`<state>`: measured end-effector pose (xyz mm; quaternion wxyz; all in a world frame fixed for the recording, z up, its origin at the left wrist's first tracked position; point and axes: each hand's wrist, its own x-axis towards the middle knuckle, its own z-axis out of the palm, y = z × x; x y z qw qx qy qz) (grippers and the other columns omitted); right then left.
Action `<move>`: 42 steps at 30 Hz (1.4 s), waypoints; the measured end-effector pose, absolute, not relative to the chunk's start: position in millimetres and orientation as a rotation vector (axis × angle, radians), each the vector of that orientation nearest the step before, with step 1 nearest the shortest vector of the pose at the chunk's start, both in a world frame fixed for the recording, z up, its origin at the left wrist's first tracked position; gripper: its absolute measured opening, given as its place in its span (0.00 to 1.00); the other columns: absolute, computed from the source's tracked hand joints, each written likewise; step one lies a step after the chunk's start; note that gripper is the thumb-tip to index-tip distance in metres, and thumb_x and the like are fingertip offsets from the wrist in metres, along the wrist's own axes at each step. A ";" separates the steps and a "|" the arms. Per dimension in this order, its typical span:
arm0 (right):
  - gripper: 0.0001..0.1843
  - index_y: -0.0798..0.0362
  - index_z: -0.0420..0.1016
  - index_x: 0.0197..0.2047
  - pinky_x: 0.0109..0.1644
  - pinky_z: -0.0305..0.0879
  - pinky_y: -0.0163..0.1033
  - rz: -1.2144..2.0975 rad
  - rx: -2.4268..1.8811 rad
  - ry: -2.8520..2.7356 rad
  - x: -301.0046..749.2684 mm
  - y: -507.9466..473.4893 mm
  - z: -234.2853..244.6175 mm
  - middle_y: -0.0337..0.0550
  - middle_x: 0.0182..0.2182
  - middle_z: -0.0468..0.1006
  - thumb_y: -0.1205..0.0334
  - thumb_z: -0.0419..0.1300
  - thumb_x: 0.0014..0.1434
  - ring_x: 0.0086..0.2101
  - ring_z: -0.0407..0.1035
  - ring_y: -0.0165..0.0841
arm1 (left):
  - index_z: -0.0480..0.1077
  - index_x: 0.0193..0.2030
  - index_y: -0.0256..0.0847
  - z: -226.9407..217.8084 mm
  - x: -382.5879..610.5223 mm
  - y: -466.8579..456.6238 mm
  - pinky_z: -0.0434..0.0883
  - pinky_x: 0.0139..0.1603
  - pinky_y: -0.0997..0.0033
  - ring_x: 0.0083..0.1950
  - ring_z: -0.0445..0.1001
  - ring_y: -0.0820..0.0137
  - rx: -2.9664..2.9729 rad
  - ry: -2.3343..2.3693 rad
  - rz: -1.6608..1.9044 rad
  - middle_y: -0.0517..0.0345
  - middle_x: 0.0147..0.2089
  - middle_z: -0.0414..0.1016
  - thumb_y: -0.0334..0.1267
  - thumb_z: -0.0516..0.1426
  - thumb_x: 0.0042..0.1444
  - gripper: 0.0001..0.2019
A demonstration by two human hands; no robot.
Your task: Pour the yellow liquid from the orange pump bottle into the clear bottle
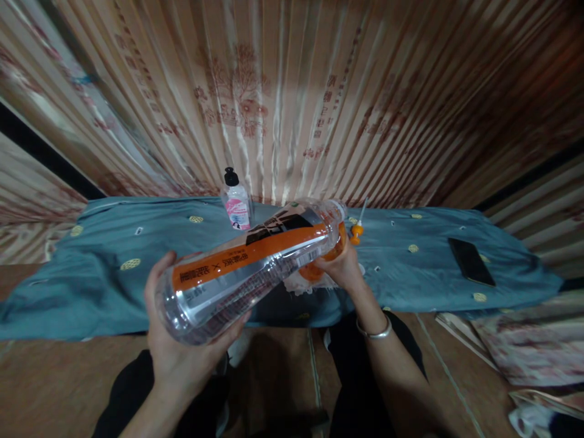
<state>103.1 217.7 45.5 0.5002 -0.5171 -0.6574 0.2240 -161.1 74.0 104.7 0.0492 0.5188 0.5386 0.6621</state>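
My left hand (182,347) is wrapped round the base of a large clear plastic bottle (255,261) with an orange and silver label. The bottle lies tilted, its neck end lower-right of nothing but the mouth region, close over a translucent orange bottle (312,272). Around the side of that orange bottle my right hand (345,267) is closed. The large bottle hides much of the orange bottle, so I cannot tell whether their mouths touch. Beneath is a crumpled white tissue (296,283). An orange pump head (357,233) with a pale tube lies just beyond my right hand.
A clear squeeze bottle (236,207) with a black cap and pink label stands at the back of the blue cloth-covered surface (104,243). A black phone (471,261) lies at the right. Pleated curtains (292,109) hang directly behind.
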 end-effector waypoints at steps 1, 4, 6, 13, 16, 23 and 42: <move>0.44 0.48 0.69 0.64 0.63 0.80 0.59 0.546 -1.253 -1.590 103.0 217.5 46.1 0.53 0.53 0.86 0.49 0.76 0.46 0.56 0.82 0.54 | 0.72 0.73 0.59 104.5 -160.8 74.1 0.83 0.66 0.37 0.54 0.85 0.49 1.573 1.627 2.027 0.54 0.58 0.82 0.46 0.81 0.34 0.54; 0.45 0.48 0.68 0.64 0.62 0.81 0.59 0.548 -1.251 -1.588 102.4 217.6 47.1 0.53 0.53 0.86 0.49 0.75 0.45 0.55 0.83 0.54 | 0.73 0.73 0.59 105.1 -159.4 73.9 0.86 0.60 0.44 0.56 0.86 0.50 1.522 1.552 2.050 0.55 0.59 0.83 0.40 0.82 0.31 0.56; 0.45 0.48 0.68 0.64 0.62 0.81 0.59 0.548 -1.249 -1.584 102.3 217.8 47.0 0.52 0.52 0.86 0.50 0.75 0.45 0.54 0.83 0.54 | 0.73 0.73 0.61 106.3 -158.1 73.4 0.88 0.56 0.48 0.57 0.86 0.51 1.486 1.512 2.050 0.56 0.61 0.83 0.37 0.82 0.30 0.57; 0.45 0.48 0.68 0.65 0.64 0.79 0.60 0.579 -1.236 -1.588 103.3 218.3 46.8 0.53 0.54 0.85 0.53 0.76 0.44 0.57 0.82 0.54 | 0.74 0.71 0.59 107.2 -156.5 73.2 0.88 0.57 0.44 0.59 0.84 0.48 1.398 1.507 2.032 0.55 0.63 0.82 0.33 0.81 0.28 0.57; 0.45 0.49 0.68 0.65 0.65 0.78 0.62 0.575 -1.223 -1.597 103.6 218.2 46.7 0.55 0.56 0.84 0.52 0.75 0.45 0.59 0.80 0.56 | 0.74 0.71 0.58 106.0 -156.0 72.6 0.88 0.57 0.45 0.61 0.84 0.48 1.417 1.508 2.035 0.54 0.63 0.83 0.34 0.82 0.27 0.58; 0.48 0.48 0.68 0.68 0.66 0.79 0.61 0.579 -1.235 -1.622 104.8 219.9 42.7 0.54 0.57 0.84 0.55 0.77 0.45 0.60 0.80 0.55 | 0.73 0.73 0.57 106.7 -156.2 71.2 0.88 0.56 0.47 0.60 0.85 0.49 1.485 1.541 2.032 0.53 0.63 0.83 0.35 0.81 0.31 0.56; 0.46 0.49 0.69 0.64 0.62 0.81 0.61 0.594 -1.227 -1.563 102.8 218.8 47.7 0.54 0.53 0.86 0.52 0.76 0.43 0.56 0.83 0.56 | 0.77 0.67 0.56 110.1 -153.3 71.3 0.88 0.57 0.40 0.59 0.84 0.45 1.397 1.543 2.060 0.54 0.60 0.83 0.32 0.80 0.28 0.52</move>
